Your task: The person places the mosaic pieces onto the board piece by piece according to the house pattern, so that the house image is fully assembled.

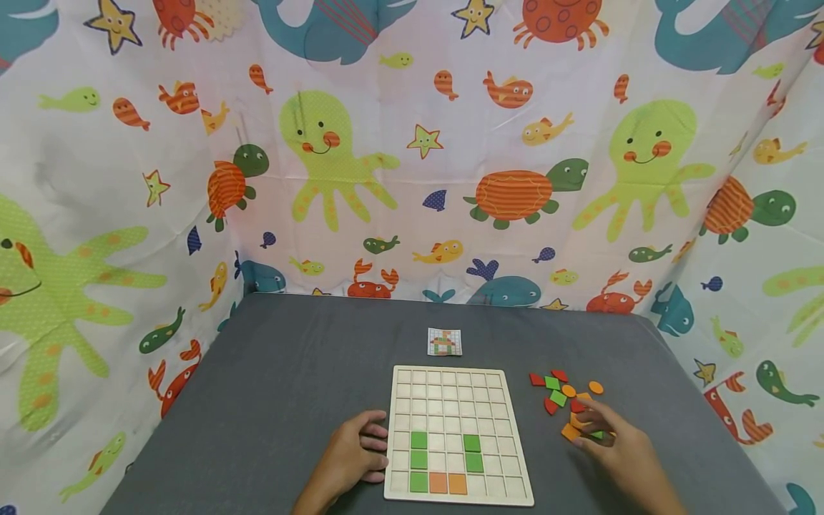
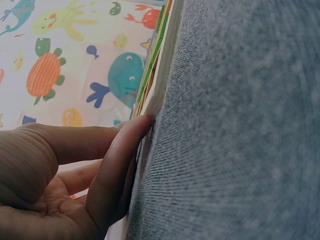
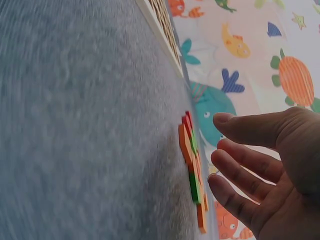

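A pale wooden grid board (image 1: 444, 390) lies on the table. My left hand (image 1: 350, 454) rests at its left edge, fingertips touching the rim; the left wrist view shows the same contact from low down. Inside the grid, three green squares (image 1: 419, 460) form a column, two more green squares (image 1: 473, 453) stand further right, and two orange squares (image 1: 458, 484) lie in the bottom row. To the right of the board, my right hand (image 1: 621, 450) hovers over loose pieces, thumb and fingers apart, with nothing between them. Nearest its fingertips is an orange square piece (image 1: 570, 432).
Beyond the board lies a small card (image 1: 444, 342) printed with a coloured grid pattern. The loose pile holds red pieces (image 1: 537, 380), green squares (image 1: 558, 398) and orange discs (image 1: 595, 387). A sea-animal curtain (image 1: 425, 179) surrounds the grey table (image 1: 309, 357) at the back and sides.
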Demonstrator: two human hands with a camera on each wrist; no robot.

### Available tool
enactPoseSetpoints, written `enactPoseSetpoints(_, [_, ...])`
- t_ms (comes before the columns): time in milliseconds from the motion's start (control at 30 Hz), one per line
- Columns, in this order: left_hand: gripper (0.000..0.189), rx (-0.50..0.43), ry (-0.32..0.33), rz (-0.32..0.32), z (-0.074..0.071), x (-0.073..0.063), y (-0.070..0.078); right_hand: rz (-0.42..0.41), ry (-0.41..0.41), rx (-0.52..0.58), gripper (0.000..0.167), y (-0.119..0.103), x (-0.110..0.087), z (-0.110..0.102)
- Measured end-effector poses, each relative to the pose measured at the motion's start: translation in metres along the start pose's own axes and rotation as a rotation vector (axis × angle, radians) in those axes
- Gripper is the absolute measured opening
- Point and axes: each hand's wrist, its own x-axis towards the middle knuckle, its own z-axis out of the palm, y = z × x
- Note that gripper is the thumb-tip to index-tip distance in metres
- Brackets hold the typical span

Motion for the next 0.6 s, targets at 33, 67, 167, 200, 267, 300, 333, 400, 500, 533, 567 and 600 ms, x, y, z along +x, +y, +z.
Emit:
enactPoseSetpoints(33, [0.076, 0.000, 0.001, 0.000, 0.000, 0.000, 0.000, 0.010, -0.006, 0.000, 0.069, 0.002, 0.000, -0.001])
enactPoseSetpoints(67, [0.076, 0.001, 0.002, 0.001, 0.000, 0.000, 0.000, 0.022, -0.014, 0.001, 0.071, 0.003, 0.000, -0.002])
enactPoseSetpoints(167, [0.076, 0.002, 0.005, 0.003, 0.000, 0.000, 0.000, 0.059, -0.041, -0.009, 0.075, 0.007, 0.001, -0.005])
enactPoseSetpoints(200, [0.076, 0.002, 0.005, 0.005, -0.001, 0.000, 0.000, 0.067, -0.049, -0.014, 0.076, 0.008, 0.002, -0.006])
enactPoseSetpoints(267, [0.076, 0.002, 0.005, 0.006, -0.001, 0.000, 0.000, 0.082, -0.063, -0.033, 0.078, 0.011, 0.003, -0.008])
enactPoseSetpoints(300, [0.076, 0.002, 0.005, 0.007, -0.001, 0.000, 0.000, 0.089, -0.071, -0.044, 0.079, 0.012, 0.003, -0.009])
enactPoseSetpoints(333, [0.076, 0.001, 0.004, 0.008, -0.001, 0.000, -0.001, 0.096, -0.080, -0.054, 0.079, 0.013, 0.004, -0.010])
enactPoseSetpoints(400, [0.076, 0.002, 0.003, 0.008, -0.001, 0.000, -0.001, 0.113, -0.099, -0.077, 0.081, 0.016, 0.006, -0.011])
enactPoseSetpoints(500, [0.076, 0.002, 0.002, 0.006, -0.001, 0.000, -0.001, 0.146, -0.133, -0.108, 0.083, 0.019, 0.007, -0.013])
enactPoseSetpoints(533, [0.076, 0.003, 0.002, 0.004, -0.001, 0.000, -0.001, 0.155, -0.143, -0.117, 0.083, 0.020, 0.008, -0.013])
enactPoseSetpoints(567, [0.076, 0.003, 0.002, 0.003, -0.001, 0.000, 0.000, 0.162, -0.152, -0.126, 0.083, 0.021, 0.008, -0.014])
enactPoseSetpoints(600, [0.076, 0.003, 0.002, 0.002, -0.001, 0.000, 0.000, 0.167, -0.161, -0.130, 0.082, 0.022, 0.008, -0.014])
